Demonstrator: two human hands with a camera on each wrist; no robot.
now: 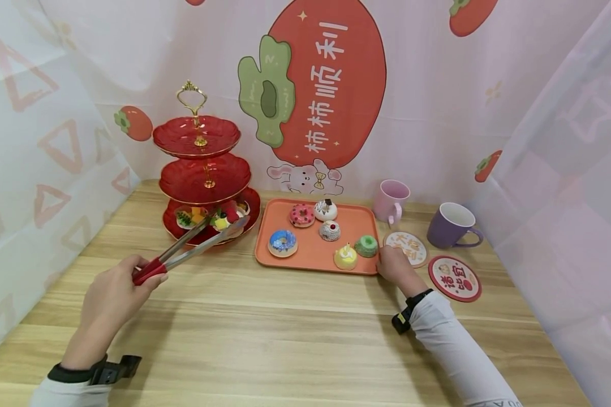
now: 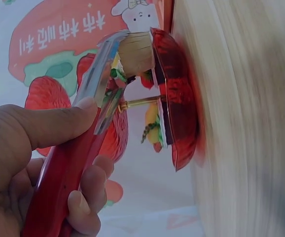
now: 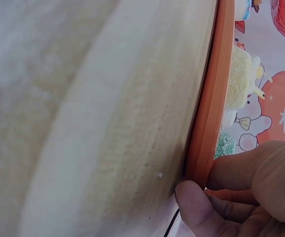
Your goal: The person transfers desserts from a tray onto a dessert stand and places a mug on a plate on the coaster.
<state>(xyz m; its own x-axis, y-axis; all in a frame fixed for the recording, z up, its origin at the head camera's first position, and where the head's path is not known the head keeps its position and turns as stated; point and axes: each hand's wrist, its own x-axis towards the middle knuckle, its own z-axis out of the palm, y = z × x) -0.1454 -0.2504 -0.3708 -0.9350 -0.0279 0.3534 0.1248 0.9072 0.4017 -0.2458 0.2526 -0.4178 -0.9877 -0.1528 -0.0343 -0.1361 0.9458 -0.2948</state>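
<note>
My left hand [image 1: 113, 291] grips the red handle of metal tongs [image 1: 150, 271]; their tips reach the bottom tier [image 1: 254, 206] of a red three-tier stand. In the left wrist view the tongs' ends lie around a pastry [image 2: 136, 53] on that tier, beside a fruit-topped one [image 2: 153, 127]. My right hand [image 1: 398, 267] pinches the right front corner of an orange tray [image 1: 305, 261], thumb outside the rim in the right wrist view. The tray holds a blue donut [image 1: 282, 243], a pink donut [image 1: 301, 215], a green one [image 1: 366, 246], a yellow cake [image 1: 345, 256] and two whitish pastries.
Behind the right hand stands a pink mug [image 1: 391, 200], with a purple mug [image 1: 450, 225] farther right. Two round coasters lie near them, one pale [image 1: 412, 249] and one red-edged [image 1: 455, 278]. The stand's upper tiers [image 1: 205, 178] rise above the tongs. Printed cloth hangs behind and at both sides.
</note>
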